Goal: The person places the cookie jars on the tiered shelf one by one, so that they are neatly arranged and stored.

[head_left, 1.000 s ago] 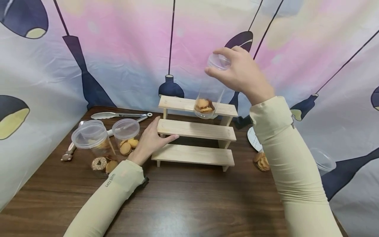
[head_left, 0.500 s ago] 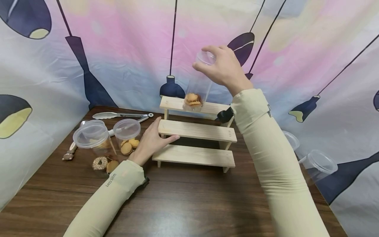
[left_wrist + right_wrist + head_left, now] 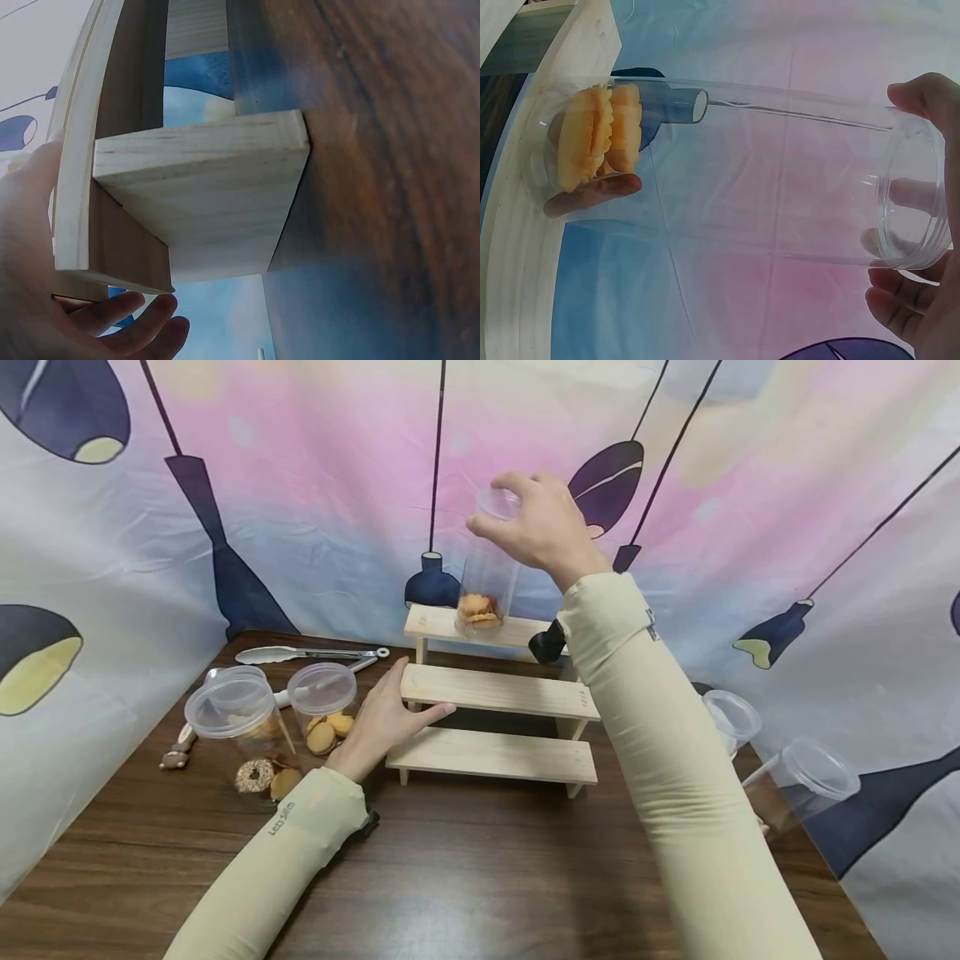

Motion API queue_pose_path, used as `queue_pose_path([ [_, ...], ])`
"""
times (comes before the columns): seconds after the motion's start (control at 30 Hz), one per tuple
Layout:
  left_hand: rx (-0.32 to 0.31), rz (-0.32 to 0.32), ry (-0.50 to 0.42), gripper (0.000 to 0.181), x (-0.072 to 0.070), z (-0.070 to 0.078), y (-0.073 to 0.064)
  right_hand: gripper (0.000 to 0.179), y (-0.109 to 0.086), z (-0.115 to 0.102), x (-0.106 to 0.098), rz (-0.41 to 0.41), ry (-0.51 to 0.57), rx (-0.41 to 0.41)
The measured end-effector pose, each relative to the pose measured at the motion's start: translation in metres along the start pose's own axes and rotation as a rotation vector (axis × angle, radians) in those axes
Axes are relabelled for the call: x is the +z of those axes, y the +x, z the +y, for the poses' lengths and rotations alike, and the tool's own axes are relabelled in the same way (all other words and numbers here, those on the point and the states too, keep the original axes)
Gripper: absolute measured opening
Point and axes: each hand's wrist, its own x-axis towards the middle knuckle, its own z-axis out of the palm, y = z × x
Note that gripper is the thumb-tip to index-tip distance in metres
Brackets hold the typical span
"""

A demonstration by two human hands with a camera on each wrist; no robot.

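Note:
In the head view my right hand (image 3: 551,527) holds a tall clear plastic jar (image 3: 487,572) by its lidded top, thumb and fingers around the rim. Several cookies (image 3: 600,139) lie at its bottom, golden ones and a brown one. The jar stands upright, its base right at the top step of a three-step wooden display stand (image 3: 502,689). My left hand (image 3: 378,722) grips the left end of that stand at the middle step. In the left wrist view its fingers (image 3: 154,326) curl under the end of a wooden board (image 3: 75,187).
Left of the stand are lidded clear jars with cookies, a large jar (image 3: 228,702) and a shorter jar (image 3: 322,689). Behind them lie metal tongs (image 3: 300,652); a bear-ended utensil (image 3: 176,752) sits farther left. More clear jars (image 3: 813,772) stand beyond my right arm.
My right hand has carried the jar leftward, and its base now sits at the top step's left half. My left hand keeps its place on the stand.

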Motion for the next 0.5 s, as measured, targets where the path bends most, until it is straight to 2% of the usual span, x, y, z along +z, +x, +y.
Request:
queue_pose_path([
  [0.5, 0.001, -0.002, -0.004, 0.126, 0.0004, -0.0001, 0.0, 0.078, 0.0057, -0.0024, 0.0031, -0.012, -0.012, -0.011],
])
